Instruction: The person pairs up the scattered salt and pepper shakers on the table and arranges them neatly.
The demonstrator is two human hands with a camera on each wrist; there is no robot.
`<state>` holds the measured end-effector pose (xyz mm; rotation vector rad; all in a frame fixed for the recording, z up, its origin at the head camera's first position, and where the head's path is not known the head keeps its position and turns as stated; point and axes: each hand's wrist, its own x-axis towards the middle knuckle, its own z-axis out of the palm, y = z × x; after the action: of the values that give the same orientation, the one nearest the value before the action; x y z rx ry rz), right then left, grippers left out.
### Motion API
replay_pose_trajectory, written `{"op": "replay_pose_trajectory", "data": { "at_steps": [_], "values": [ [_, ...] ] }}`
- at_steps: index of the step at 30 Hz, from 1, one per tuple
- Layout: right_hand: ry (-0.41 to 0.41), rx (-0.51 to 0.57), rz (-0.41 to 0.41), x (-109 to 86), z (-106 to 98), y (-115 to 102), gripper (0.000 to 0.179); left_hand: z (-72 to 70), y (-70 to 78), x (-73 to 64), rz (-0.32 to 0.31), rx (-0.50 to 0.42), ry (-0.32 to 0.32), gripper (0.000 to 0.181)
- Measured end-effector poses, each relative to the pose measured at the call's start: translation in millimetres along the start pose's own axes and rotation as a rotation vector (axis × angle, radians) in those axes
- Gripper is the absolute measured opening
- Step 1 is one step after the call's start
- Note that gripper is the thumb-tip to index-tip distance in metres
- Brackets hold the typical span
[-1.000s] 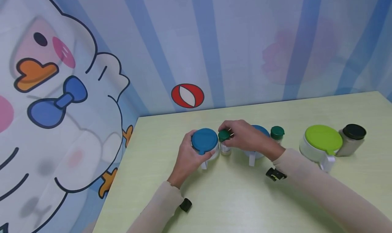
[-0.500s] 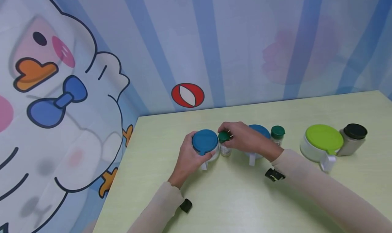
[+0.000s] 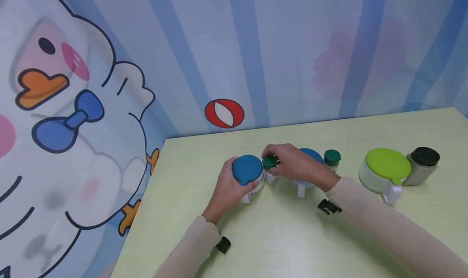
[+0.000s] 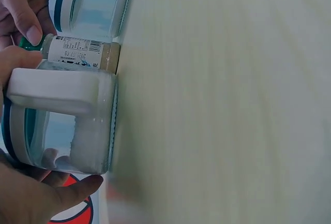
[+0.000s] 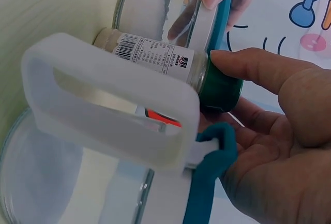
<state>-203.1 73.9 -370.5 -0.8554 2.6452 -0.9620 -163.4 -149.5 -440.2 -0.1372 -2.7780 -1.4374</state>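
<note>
My left hand (image 3: 227, 189) grips a clear glass seasoning jar with a blue lid (image 3: 248, 169), its fingers and thumb around the sides. White grains show inside this jar (image 4: 88, 146) in the left wrist view, and its white handle (image 4: 54, 90) points toward me. Right beside it stands a small spice bottle (image 5: 155, 54) with a printed label and a green cap. My right hand (image 3: 294, 162) pinches the green cap (image 5: 220, 84) between thumb and fingers. A second blue-lidded jar (image 3: 311, 154) with a white handle stands just right of the bottle, partly behind my right hand.
Farther right on the pale wooden table (image 3: 278, 237) are another green-capped bottle (image 3: 332, 160), a jar with a lime-green lid (image 3: 387, 164) and a black-capped jar (image 3: 422, 168). A printed cartoon backdrop (image 3: 292, 58) rises behind the table and along its left side.
The blue-lidded jar in my left hand has shifted slightly to the right, and the spice bottle with it. My right hand keeps its pinch on the cap.
</note>
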Motion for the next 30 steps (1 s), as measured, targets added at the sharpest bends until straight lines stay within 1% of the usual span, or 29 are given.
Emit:
{"op": "replay_pose_trajectory", "data": {
  "at_steps": [7, 16, 20, 27, 30],
  "values": [
    [0.004, -0.004, -0.001, -2.0, -2.1, -0.2, 0.041, 0.0, 3.1, -0.6, -0.009, -0.005, -0.019, 0.095],
    [0.008, -0.010, -0.010, -1.4, 0.1, 1.6, 0.041, 0.2, 4.5, -0.5, -0.056, -0.008, -0.039, 0.098],
    [0.006, -0.010, -0.015, -1.4, 0.3, 2.7, 0.042, 0.3, 4.2, -0.3, -0.056, -0.013, -0.043, 0.097],
    [0.001, -0.023, 0.005, -1.2, -1.7, 3.7, 0.043, 0.2, 4.9, 0.6, -0.047, -0.022, -0.045, 0.096],
    [-0.001, -0.018, -0.008, -1.7, -3.0, 4.9, 0.042, 0.7, 5.1, 1.0, -0.046, -0.025, -0.045, 0.096]
  ]
}}
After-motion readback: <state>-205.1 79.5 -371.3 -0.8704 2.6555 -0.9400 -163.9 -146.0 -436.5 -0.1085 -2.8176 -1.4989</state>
